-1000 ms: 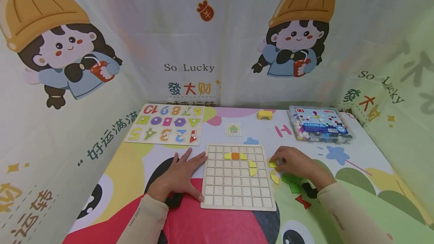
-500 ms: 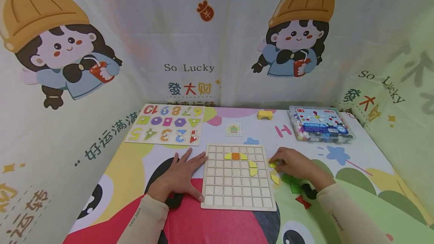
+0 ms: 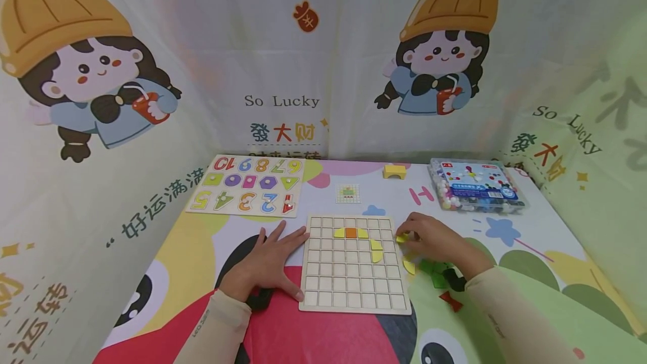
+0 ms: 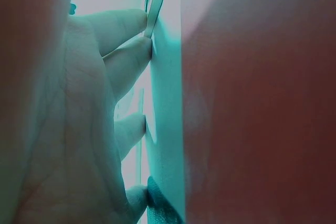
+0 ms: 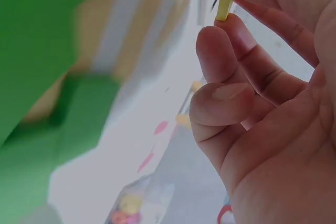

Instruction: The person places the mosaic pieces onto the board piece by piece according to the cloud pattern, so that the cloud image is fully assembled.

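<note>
A wooden grid board (image 3: 333, 285) lies in the middle of the table, bearing an orange square piece (image 3: 351, 233) between two yellow pieces in an upper row. Two more yellow pieces (image 3: 376, 251) sit one below the other further right. My left hand (image 3: 270, 263) lies with spread fingers along the board's left edge, fingertips and thumb at its side; the left wrist view shows straight fingers. Just off the board's right edge, my right hand (image 3: 434, 240) pinches a small yellow piece (image 5: 226, 2) between thumb and fingers. Another yellow piece (image 3: 409, 267) lies below that hand.
Green pieces (image 3: 437, 274) and red triangular pieces (image 3: 451, 301) lie near the right forearm. At the back are a number puzzle board (image 3: 242, 190), a small pattern card (image 3: 348, 193), a yellow arch block (image 3: 395, 171) and a clear plastic case of beads (image 3: 477, 187).
My right hand has lifted slightly and shifted left toward the board, carrying the yellow piece. The left hand has stayed in place.
</note>
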Tool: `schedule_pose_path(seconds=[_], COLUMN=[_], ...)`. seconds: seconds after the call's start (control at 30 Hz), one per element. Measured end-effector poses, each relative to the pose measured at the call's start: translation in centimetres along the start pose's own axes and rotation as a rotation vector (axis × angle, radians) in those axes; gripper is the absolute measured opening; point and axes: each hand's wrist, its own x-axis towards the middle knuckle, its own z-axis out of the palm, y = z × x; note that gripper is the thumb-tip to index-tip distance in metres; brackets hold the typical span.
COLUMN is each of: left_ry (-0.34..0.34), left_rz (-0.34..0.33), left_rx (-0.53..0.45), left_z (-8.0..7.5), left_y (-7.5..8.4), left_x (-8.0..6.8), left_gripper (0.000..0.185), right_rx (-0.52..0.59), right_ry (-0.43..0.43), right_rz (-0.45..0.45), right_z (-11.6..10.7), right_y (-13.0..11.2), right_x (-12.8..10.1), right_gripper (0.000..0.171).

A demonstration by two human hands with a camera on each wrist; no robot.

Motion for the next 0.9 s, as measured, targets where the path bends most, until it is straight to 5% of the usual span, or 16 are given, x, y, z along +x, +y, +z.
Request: schedule_pose_path(seconds=[0.37,0.9], left_ry=[-0.001,-0.012], left_rz=[-0.003,-0.006], left_rx=[0.0,-0.004], left_z=[-0.1,-0.2], left_y=[0.0,-0.1], left_x=[-0.2,-0.2], left_gripper=[0.131,0.131], right_rx=[-0.044,-0.12], right_ry=[-0.016,-0.053], right_rz=[-0.027,-0.219], right_z=[1.1,3.2], right_y=[-4.3,-9.5], right_x=[3.1,6.6], right_gripper=[0.02,0.021])
